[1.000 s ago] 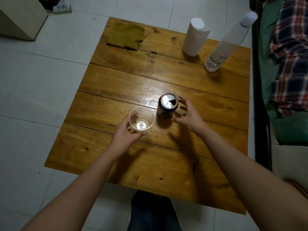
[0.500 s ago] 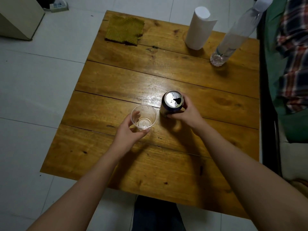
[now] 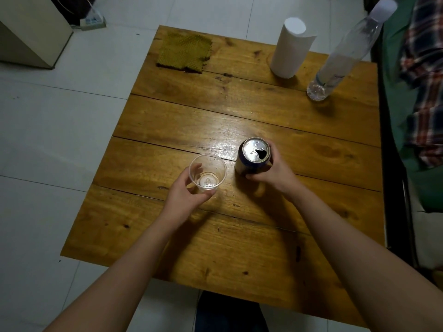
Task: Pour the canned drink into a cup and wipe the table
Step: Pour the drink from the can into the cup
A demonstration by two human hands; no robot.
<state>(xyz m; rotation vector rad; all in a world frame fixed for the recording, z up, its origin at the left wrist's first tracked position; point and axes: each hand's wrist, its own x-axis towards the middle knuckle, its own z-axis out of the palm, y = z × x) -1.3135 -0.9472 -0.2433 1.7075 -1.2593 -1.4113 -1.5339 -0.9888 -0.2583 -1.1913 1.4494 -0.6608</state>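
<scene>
- Two hands work mid-counter (image 3: 167,130): left hand (image 3: 185,196) grasps the clear cup (image 3: 207,171); right hand (image 3: 272,172) wraps the opened can (image 3: 254,157) just beside it.
- Can's label is hidden.

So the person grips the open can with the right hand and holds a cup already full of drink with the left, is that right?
Not quite. The head view shows the cup is clear and empty, nothing poured yet. The rest holds: the right hand grips the open can and the left hand holds the cup.
</scene>
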